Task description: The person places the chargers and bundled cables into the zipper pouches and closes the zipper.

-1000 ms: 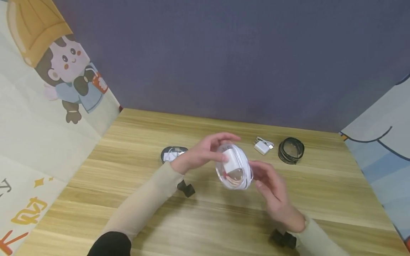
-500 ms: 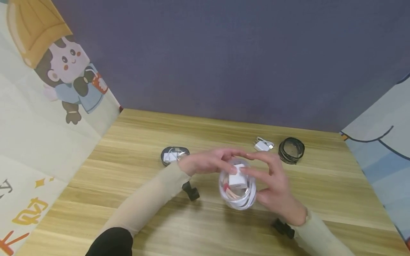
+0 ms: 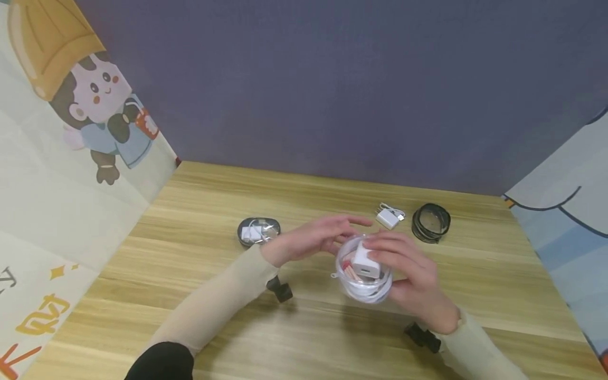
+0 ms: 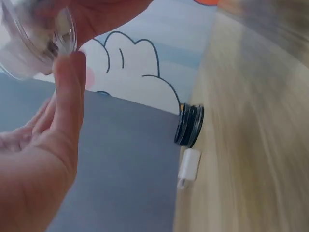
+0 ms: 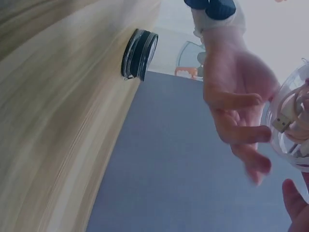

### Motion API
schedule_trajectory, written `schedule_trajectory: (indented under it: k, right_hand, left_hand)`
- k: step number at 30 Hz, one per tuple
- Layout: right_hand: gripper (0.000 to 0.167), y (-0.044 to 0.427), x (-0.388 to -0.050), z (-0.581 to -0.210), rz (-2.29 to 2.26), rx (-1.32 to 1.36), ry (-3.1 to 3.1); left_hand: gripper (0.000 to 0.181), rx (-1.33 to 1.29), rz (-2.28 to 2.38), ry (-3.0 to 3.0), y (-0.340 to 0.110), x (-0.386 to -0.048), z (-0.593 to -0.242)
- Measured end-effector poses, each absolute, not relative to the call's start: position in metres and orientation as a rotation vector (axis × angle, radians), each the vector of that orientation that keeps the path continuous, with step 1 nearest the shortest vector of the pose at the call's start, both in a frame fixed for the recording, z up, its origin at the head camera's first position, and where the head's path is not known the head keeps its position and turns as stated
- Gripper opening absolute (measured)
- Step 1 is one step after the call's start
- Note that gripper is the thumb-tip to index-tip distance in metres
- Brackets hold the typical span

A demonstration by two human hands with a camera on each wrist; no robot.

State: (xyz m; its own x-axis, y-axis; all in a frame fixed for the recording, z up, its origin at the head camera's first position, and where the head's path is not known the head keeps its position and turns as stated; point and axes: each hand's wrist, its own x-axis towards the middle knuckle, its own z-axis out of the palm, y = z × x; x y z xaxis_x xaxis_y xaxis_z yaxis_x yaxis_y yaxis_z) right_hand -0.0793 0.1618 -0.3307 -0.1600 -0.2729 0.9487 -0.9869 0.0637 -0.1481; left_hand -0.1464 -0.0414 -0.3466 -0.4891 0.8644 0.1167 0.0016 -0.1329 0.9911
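Observation:
A round clear case [image 3: 343, 258] wound with white cable [image 3: 368, 290] is held above the table. Within it show a white charger block [image 3: 367, 263] and a pinkish cable [image 3: 350, 271]. My right hand [image 3: 418, 277] grips the case from the right, fingers over its top by the charger block, thumb at its side. To the left of the case is my left hand [image 3: 315, 238], fingers loosely extended; in the left wrist view the thumb of that hand [image 4: 38, 169] meets the case's rim. A metal USB plug [image 5: 281, 123] shows through the clear wall in the right wrist view.
On the wooden table [image 3: 304, 338], a dark oval case [image 3: 258, 231] with a white charger sits left. Farther back right lie a white charger with cable [image 3: 389, 217] and a black coiled ring case [image 3: 430, 223]. A dark blue panel [image 3: 332, 95] stands behind.
The case has tilted and moved slightly right and lower. My right hand has come from beside it to grip its top, and the left hand's fingers have loosened from it.

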Motion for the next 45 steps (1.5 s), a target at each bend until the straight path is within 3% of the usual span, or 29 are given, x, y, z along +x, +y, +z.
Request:
schedule_trajectory:
  k: [7,9,17,29,39,45]
  right_hand:
    - [0.03,0.164,-0.083,-0.325,1.12,1.207,-1.492]
    - [0.03,0.166,-0.083,-0.325,1.111,1.188,-1.491]
    - [0.03,0.17,-0.083,-0.326,1.07,1.143,-1.528]
    - [0.018,0.173,-0.083,-0.328,1.004,1.075,-1.568]
    - [0.025,0.177,-0.083,-0.336,1.225,1.136,-1.498]
    - [0.018,0.176,-0.082,-0.334,1.352,1.295,-1.433]
  left_hand:
    - [0.038,1.056,1.703,1.755,-0.058,-0.131,-0.342]
    - [0.029,1.078,1.673,1.826,-0.061,-0.125,-0.34]
    - [0.02,1.114,1.658,2.028,-0.063,-0.114,-0.339]
    - [0.005,1.102,1.722,2.024,-0.058,-0.113,-0.338]
    - [0.01,1.087,1.625,2.033,-0.059,-0.116,-0.335]
    - [0.011,1.02,1.654,2.001,-0.06,-0.12,-0.337]
